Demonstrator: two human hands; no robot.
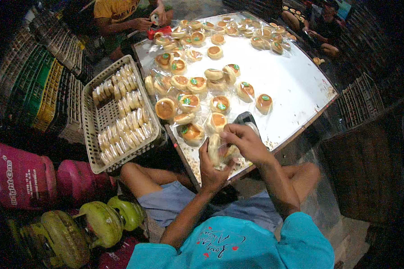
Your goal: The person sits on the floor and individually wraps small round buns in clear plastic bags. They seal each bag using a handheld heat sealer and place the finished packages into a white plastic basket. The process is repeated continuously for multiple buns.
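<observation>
My left hand [213, 171] holds a round bun in clear plastic wrap [215, 149] at the near corner of the white tabletop [289, 87]. The fingers of my right hand [247, 141] pinch at the top right of this bun's wrap; the bun is partly blurred. Beside my right hand lies a dark object [245, 118], partly covered, its kind unclear. Just beyond my hands rest a wrapped bun [218, 121] and another with a green sticker [192, 133]. Many more wrapped buns [197, 84], some with green stickers, spread over the table's left and far parts.
A cream plastic crate [87, 134] with rows of wrapped buns stands left of the table. Gas cylinders, pink [23, 178] and green [102, 223], stand at lower left. Stacked crates [47, 97] line the left. Two other people sit beyond the table, one near a red object [160, 32].
</observation>
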